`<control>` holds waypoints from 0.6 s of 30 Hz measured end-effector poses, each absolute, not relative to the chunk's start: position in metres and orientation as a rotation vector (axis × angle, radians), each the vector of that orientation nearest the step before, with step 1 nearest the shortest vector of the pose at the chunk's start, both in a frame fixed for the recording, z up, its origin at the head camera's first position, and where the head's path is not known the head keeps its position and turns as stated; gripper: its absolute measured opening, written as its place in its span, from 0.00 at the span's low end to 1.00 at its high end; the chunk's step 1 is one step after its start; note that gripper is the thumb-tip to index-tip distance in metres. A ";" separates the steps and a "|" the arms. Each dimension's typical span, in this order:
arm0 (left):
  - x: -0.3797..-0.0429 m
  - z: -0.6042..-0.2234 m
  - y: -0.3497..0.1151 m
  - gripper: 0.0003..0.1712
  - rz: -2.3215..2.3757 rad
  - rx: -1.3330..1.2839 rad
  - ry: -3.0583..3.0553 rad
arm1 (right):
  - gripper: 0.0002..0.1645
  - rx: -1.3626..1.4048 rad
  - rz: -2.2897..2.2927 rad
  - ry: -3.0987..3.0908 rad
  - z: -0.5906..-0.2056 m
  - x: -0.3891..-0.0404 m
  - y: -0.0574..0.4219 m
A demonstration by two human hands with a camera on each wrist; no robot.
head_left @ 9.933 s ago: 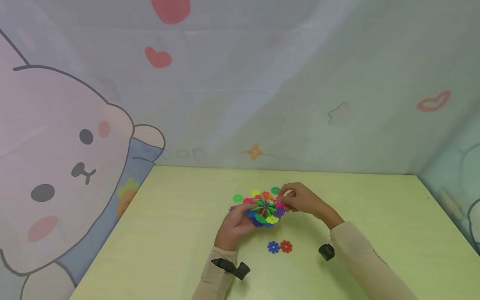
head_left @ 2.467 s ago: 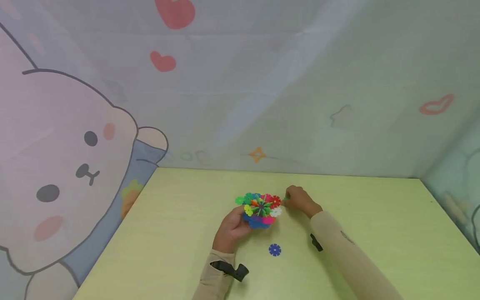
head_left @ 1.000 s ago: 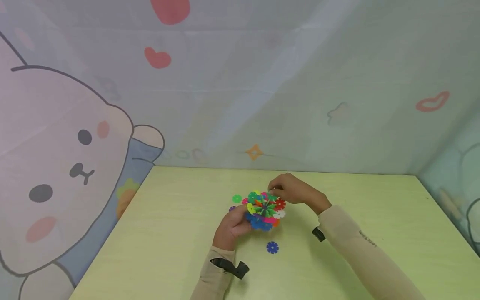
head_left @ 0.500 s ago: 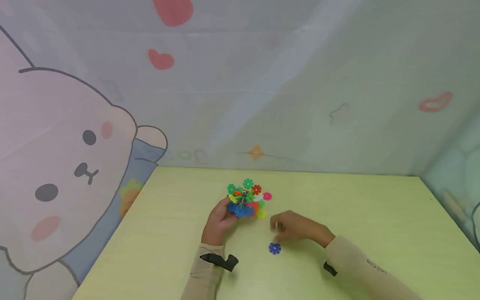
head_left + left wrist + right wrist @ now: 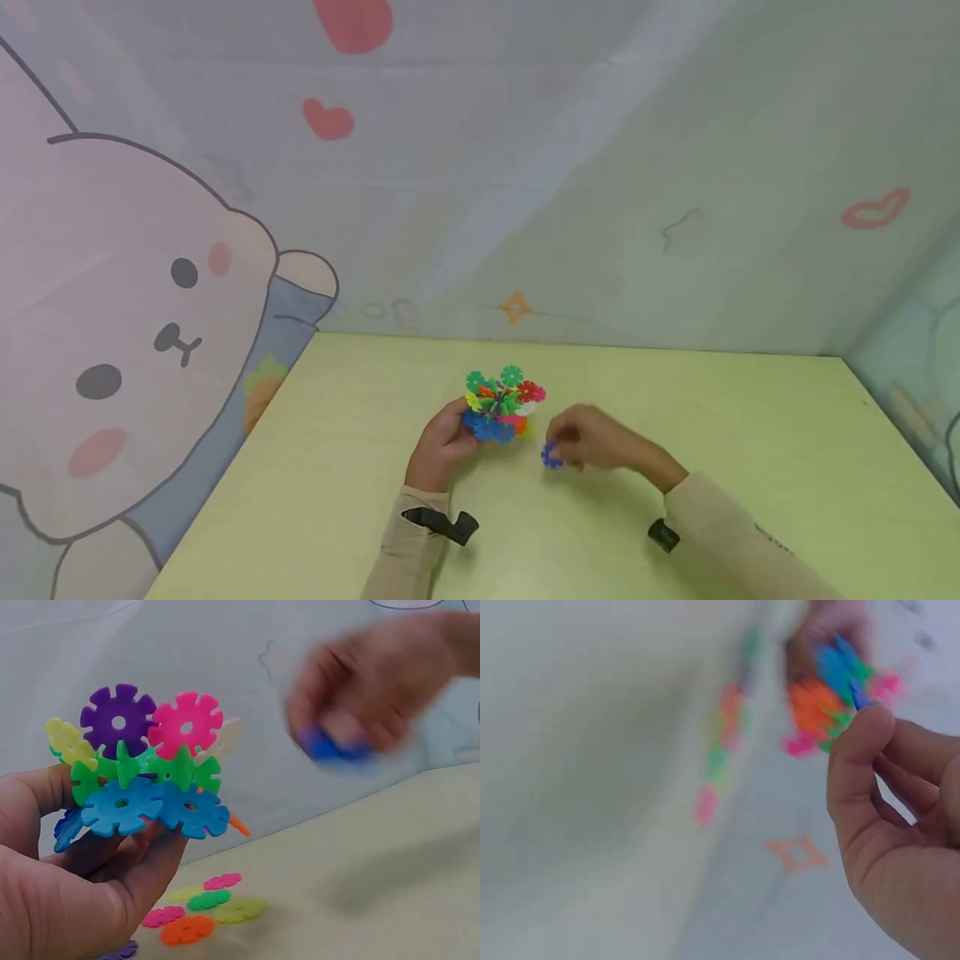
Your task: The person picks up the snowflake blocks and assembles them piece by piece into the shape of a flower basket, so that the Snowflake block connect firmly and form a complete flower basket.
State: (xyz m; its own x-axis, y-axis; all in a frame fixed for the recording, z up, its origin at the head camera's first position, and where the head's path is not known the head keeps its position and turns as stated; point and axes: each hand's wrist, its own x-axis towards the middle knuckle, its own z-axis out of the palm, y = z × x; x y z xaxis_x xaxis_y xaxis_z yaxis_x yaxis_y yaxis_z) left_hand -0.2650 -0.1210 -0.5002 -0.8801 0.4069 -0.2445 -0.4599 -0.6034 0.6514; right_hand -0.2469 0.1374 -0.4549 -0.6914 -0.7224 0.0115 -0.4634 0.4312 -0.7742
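Observation:
My left hand (image 5: 442, 446) grips a round cluster of interlocked snowflake discs (image 5: 497, 429) from its left side, fingers and thumb under and beside it. The left wrist view shows purple (image 5: 118, 722), pink (image 5: 186, 726) and light blue discs (image 5: 122, 808) slotted around a green middle. To the right of the cluster, my right hand (image 5: 596, 437) pinches a single dark blue snowflake disc (image 5: 552, 458) between thumb and forefinger, off the table. In the right wrist view that blue disc (image 5: 857, 694) is seen nearly edge-on, overlapping the blurred cluster.
Several loose discs lie on the table beyond the cluster, among them an orange one (image 5: 187, 930), a green one (image 5: 208, 900) and a pink one (image 5: 223, 881). The pale yellow table (image 5: 322, 533) runs back to a printed curtain (image 5: 600, 208).
My right hand went from the cluster's far side to the blue disc on the table, then picked it up and lifted it. The left hand shifted the cluster left. Earlier, a red disc left the table.

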 end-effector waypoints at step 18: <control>-0.252 -0.505 -0.080 0.18 2.163 0.161 1.173 | 0.10 -1.206 -0.997 2.561 -0.405 -0.298 0.124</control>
